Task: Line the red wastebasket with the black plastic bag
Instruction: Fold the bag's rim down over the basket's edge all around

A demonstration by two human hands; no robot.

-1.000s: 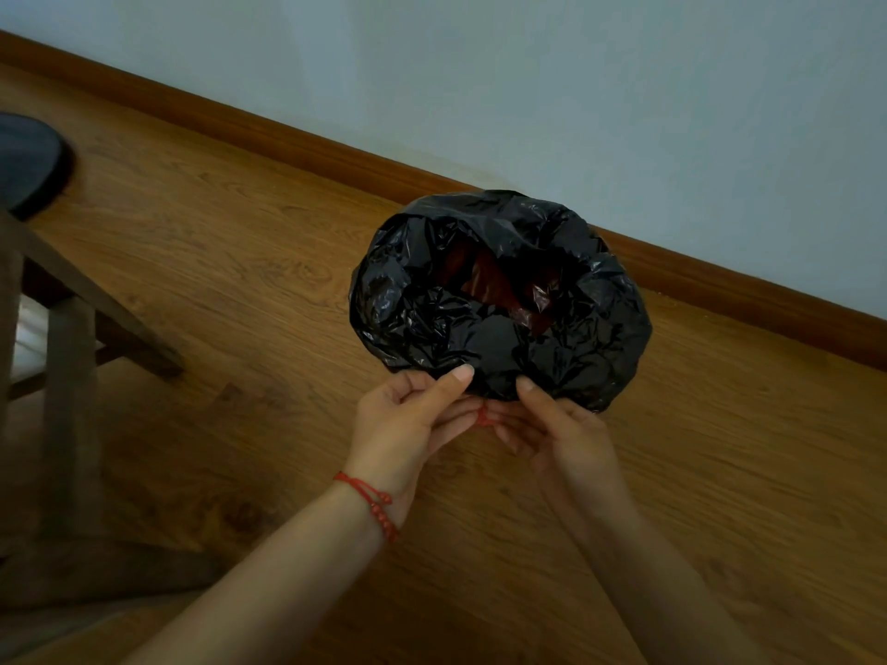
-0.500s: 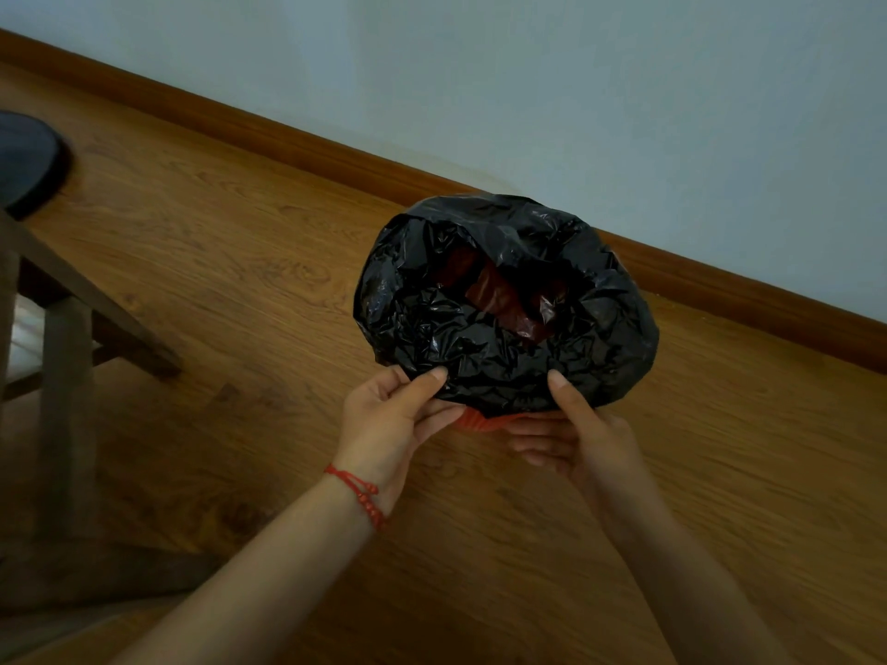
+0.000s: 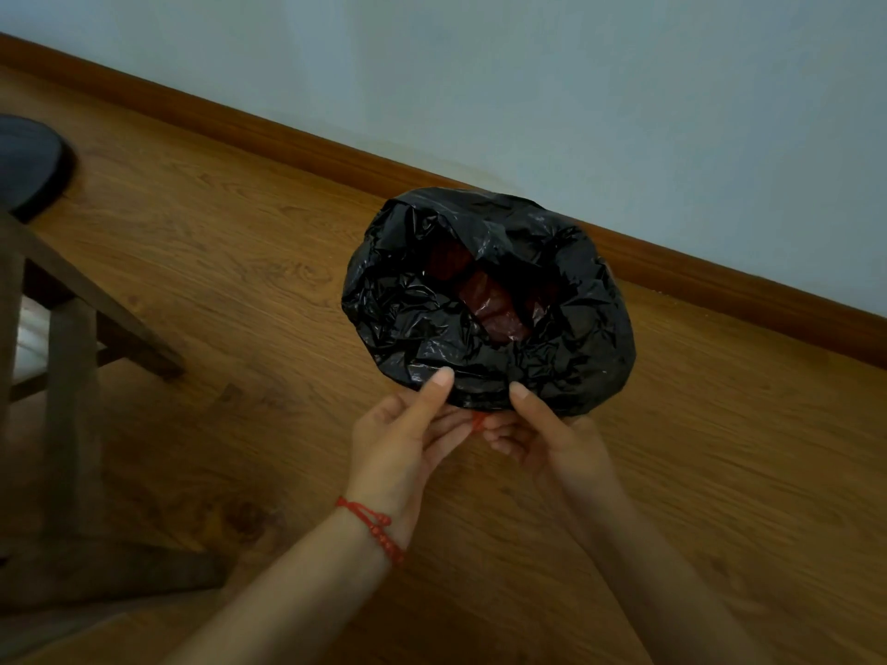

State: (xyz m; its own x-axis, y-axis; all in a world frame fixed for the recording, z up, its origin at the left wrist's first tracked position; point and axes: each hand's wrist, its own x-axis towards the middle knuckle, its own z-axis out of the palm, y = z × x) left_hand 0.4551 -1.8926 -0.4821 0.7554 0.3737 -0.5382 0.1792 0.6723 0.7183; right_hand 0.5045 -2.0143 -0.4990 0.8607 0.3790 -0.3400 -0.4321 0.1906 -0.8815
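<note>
The black plastic bag (image 3: 566,324) is draped over the rim of the red wastebasket (image 3: 477,421), which stands on the wooden floor near the wall. Only a red sliver of the basket shows under the bag's near edge, and red shows through the thin film inside the opening. My left hand (image 3: 408,439) and my right hand (image 3: 542,436) sit close together at the near rim, thumbs pressed on the bag's folded edge and fingers curled beneath it. The basket's sides are hidden by the bag.
A dark wooden stool or table frame (image 3: 72,357) stands at the left, with a round black object (image 3: 29,165) beyond it. A brown baseboard (image 3: 288,141) and pale wall run diagonally behind the basket. Open floor lies to the right.
My hands have drawn together at the near rim, pulling the bag's edge down; the red strip of basket that showed half a second ago is now nearly covered.
</note>
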